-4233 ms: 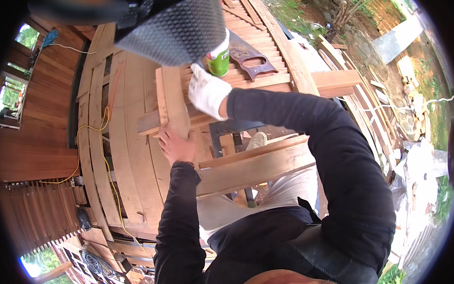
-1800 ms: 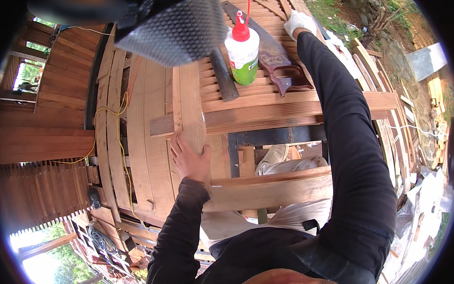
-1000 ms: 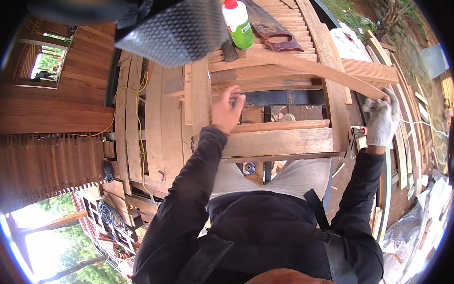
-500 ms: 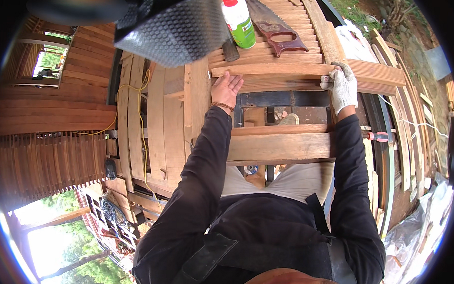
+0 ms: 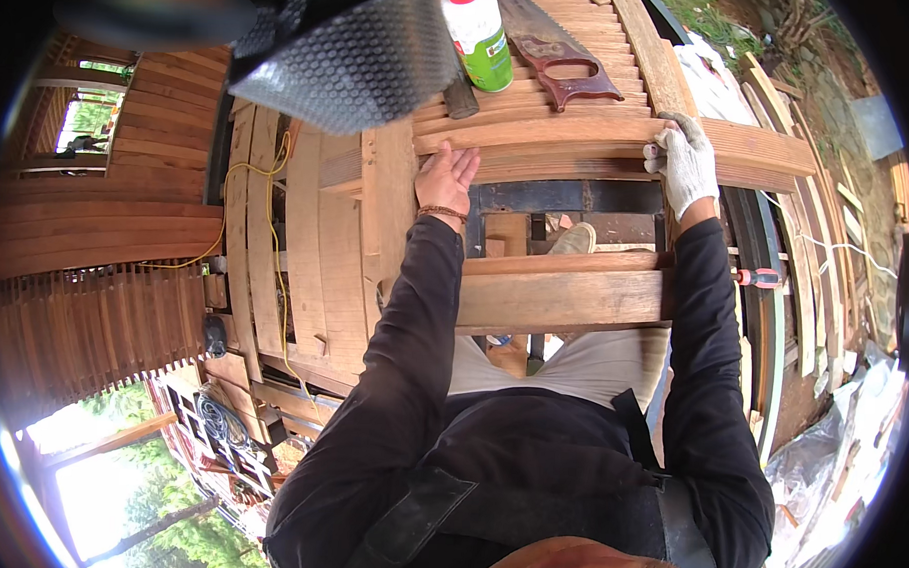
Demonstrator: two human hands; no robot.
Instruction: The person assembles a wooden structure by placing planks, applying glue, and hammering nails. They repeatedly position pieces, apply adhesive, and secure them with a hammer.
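A long wooden strip [image 5: 560,132] lies crosswise before me, over more slats. My bare left hand [image 5: 443,186] rests palm-up at its left end, fingers extended and touching its near edge. At the strip's right part, my right hand [image 5: 687,164], in a whitish work glove, has its fingers bent round the wood. Beyond the strip lie a handsaw [image 5: 572,76] with a brown handle and a white-and-green bottle [image 5: 479,45] with a red cap. The end of a dark wooden handle [image 5: 461,99] shows beside the bottle; its other end is hidden.
A thick timber [image 5: 564,298] spans the dark frame [image 5: 578,196] close to my legs. A red-and-black-handled tool [image 5: 757,279] lies right of my right forearm. Planks [image 5: 311,239] and a yellow cord [image 5: 275,218] are at left. A bubble-textured dark object [image 5: 352,65] covers the upper left.
My view has shifted slightly. My left hand is a little further left, its fingers closer together. My right hand stays on the strip. More of a shoe shows below the frame.
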